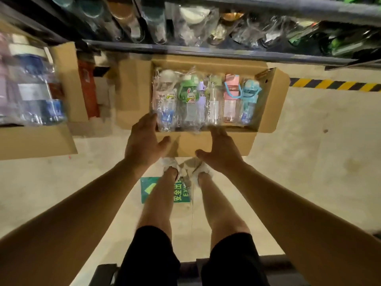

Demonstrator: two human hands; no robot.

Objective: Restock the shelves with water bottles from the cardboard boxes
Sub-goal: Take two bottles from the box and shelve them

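An open cardboard box (272, 104) lies on the floor in front of the shelf (185, 49). It holds several plastic-wrapped water bottles side by side, among them a green one (186, 93), a pink one (231, 98) and a blue one (248, 100). My left hand (142, 139) reaches down at the box's near left corner, fingers extended beside the leftmost bottle (165, 100). My right hand (221, 150) is spread over the box's near flap, fingertips at the bottoms of the middle bottles. Neither hand holds anything.
A second open box (35, 141) with larger bottles sits at the left. The shelf above carries wrapped bottles and cups. Yellow-black tape (334, 84) marks the floor at right. My feet stand on a green exit sign (162, 189) right behind the box.
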